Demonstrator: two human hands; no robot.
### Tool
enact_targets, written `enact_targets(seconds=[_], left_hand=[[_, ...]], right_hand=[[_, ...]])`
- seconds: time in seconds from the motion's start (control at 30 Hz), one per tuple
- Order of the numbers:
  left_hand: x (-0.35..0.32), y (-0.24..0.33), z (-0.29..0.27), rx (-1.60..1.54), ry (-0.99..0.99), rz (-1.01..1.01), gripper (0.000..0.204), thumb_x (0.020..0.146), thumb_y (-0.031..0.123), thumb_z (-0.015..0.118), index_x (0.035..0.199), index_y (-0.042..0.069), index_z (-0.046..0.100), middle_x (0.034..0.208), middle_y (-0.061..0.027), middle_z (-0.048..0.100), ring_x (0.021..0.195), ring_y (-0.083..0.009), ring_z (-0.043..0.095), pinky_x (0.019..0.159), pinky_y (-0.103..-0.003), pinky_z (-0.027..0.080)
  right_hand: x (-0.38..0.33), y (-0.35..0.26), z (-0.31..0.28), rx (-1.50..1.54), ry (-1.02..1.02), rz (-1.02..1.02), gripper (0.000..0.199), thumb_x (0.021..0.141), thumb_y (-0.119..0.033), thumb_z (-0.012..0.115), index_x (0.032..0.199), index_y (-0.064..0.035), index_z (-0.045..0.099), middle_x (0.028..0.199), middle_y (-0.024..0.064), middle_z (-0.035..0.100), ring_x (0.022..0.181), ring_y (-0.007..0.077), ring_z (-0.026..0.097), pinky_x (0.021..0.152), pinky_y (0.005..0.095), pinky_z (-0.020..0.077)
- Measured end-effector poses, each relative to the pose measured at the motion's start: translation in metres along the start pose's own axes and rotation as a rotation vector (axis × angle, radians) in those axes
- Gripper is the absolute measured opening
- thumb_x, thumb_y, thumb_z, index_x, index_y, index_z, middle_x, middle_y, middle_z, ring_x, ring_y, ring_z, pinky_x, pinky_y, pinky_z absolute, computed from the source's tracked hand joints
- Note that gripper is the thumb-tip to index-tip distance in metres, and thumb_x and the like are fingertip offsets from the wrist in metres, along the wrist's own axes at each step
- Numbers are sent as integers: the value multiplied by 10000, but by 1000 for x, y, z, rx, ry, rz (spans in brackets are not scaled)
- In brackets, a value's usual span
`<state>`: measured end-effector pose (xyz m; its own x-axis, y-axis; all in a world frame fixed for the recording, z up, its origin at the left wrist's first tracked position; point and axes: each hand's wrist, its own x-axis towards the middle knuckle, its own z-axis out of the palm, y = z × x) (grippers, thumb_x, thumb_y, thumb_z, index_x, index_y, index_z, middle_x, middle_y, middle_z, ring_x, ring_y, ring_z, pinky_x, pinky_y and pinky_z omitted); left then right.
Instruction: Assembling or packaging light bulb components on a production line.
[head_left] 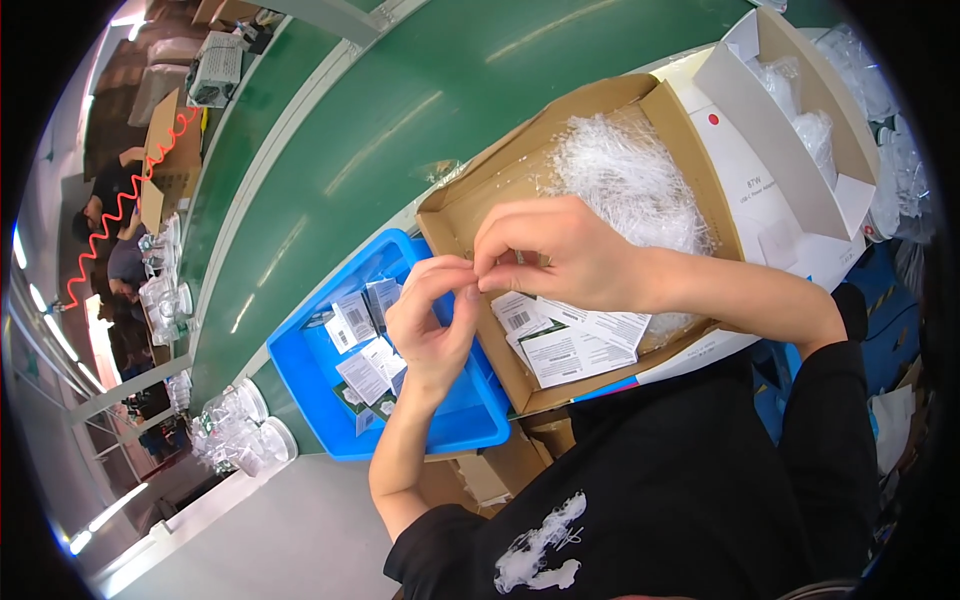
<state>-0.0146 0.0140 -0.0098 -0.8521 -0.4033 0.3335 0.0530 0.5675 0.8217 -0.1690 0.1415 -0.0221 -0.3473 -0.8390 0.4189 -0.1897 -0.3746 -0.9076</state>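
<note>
Presumably for fine control, the left hand [432,325] and right hand [575,255] pinch fingertip to fingertip, on what I cannot tell, above where the blue bin [302,365] adjoins the cardboard box [692,140], whose printed cards [575,355] and white strands [625,170] lie close, probably for easy reach.

left hand [432,322], right hand [575,255] — pinch contents unclear | white cards [572,358] — print too small
</note>
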Motion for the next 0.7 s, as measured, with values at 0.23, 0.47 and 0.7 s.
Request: enact_targets(seconds=[0.23, 0.47, 0.7], left_hand=[[-2, 4, -2, -53, 51, -5, 211, 777, -107, 632, 967, -29, 588, 891, -129, 667, 862, -203, 631, 793, -300, 495], [-3, 1, -1, -57, 47, 41, 278, 788, -91, 635, 1036, -16, 533, 817, -109, 686, 864, -195, 631, 800, -304, 488], [-2, 3, -3, -71, 57, -10, 283, 793, -83, 635, 1039, 2, 527, 792, -97, 694, 864, -189, 632, 809, -311, 482]], right_hand=[[0, 0, 2, -42, -54, 14, 108, 799, -48, 710, 860, -27, 624, 851, 51, 624, 658, 148, 581, 535, 257, 460], [0, -3, -2, -101, -36, 46, 101, 802, -39, 700, 875, -25, 633, 858, 57, 635, 675, 155, 601, 547, 261, 476], [1, 3, 0, -131, 3, -34, 109, 794, -36, 706, 872, -19, 633, 845, 68, 634, 672, 160, 603, 554, 266, 483]])
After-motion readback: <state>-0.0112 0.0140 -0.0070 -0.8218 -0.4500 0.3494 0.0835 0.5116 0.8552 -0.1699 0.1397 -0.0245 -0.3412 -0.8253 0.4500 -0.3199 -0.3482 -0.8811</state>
